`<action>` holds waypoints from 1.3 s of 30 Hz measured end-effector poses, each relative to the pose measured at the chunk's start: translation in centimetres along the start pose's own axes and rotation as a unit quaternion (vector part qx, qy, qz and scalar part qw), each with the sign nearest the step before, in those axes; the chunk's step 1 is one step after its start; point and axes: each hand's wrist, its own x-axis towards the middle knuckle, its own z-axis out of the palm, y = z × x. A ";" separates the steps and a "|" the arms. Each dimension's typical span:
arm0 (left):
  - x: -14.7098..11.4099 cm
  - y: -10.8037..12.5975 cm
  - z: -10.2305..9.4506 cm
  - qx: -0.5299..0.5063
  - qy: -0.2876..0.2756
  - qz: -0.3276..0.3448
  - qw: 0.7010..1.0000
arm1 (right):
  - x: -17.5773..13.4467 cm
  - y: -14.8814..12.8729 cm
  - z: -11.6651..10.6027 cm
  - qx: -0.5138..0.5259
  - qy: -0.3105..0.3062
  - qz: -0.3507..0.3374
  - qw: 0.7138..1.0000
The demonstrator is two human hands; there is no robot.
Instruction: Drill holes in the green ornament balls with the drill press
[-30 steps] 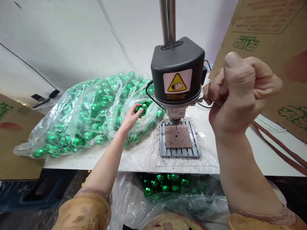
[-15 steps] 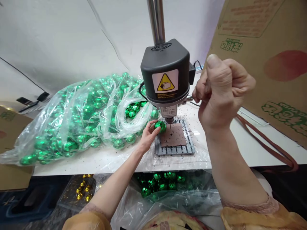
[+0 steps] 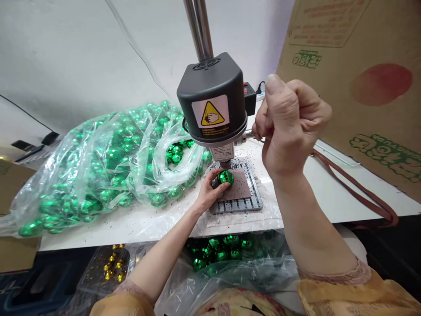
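Observation:
A shiny green faceted ball (image 3: 226,177) is pinched between the thumb and fingers of my left hand (image 3: 210,191). It sits right under the chuck (image 3: 226,164) of a small black drill press (image 3: 212,96), over the brown square pad (image 3: 241,186) on the slotted grey base plate (image 3: 256,202). My right hand (image 3: 289,127) is closed in a fist to the right of the drill head. A metal lever (image 3: 249,135) runs from the machine into its curled fingers; the grip end is hidden inside the fist.
A big clear bag (image 3: 115,149) of green balls lies left on the white table (image 3: 108,230). More green balls (image 3: 222,250) rest in plastic below the table edge, with gold balls (image 3: 113,263) in a clear container. A cardboard box (image 3: 351,96) and brown strap (image 3: 362,195) are at right.
My left hand has moved the green ball from the pad's left edge inward, to under the chuck. The right fist keeps its grip. The whole view has shifted slightly.

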 end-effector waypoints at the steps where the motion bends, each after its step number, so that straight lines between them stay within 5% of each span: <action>1: 0.0 -0.1 0.1 0.018 0.006 0.007 1.000 | 0.0 0.1 -0.1 -0.009 -0.005 -0.002 1.000; 10: 0.0 0.5 1.3 0.076 -0.007 0.028 0.997 | -0.1 -0.2 0.0 -0.012 0.007 0.010 1.000; 26: -0.2 0.3 1.3 0.063 -0.019 0.027 0.997 | -3.5 1.0 -1.1 -0.024 0.062 -0.089 0.994; 39: -0.1 0.0 1.3 0.058 -0.022 0.026 0.998 | -4.3 1.6 -2.3 -0.016 0.038 -0.110 0.993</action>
